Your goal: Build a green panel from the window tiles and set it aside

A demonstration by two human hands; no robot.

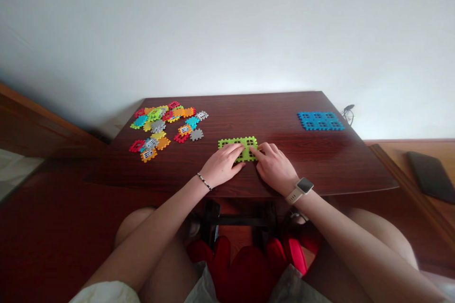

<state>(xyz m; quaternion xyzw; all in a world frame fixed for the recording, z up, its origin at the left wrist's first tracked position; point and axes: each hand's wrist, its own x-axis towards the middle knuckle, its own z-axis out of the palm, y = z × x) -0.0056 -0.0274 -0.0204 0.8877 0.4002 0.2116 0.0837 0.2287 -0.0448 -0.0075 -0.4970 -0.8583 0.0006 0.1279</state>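
Note:
A lime-green panel with square window openings and toothed edges lies flat on the table in front of me. My left hand holds its left part, fingers laid over the top and thumb by the near edge. At its right end is my right hand, closed, with the index finger reaching onto the panel and the other fingers bent. Both hands cover parts of the panel. Whether it is one piece or several joined pieces, I cannot tell.
Several toothed building tiles in many colours lie in a loose pile at the table's left, some with white window inserts. A blue windowed panel lies at the far right of the dark wooden table. The white wall stands behind it.

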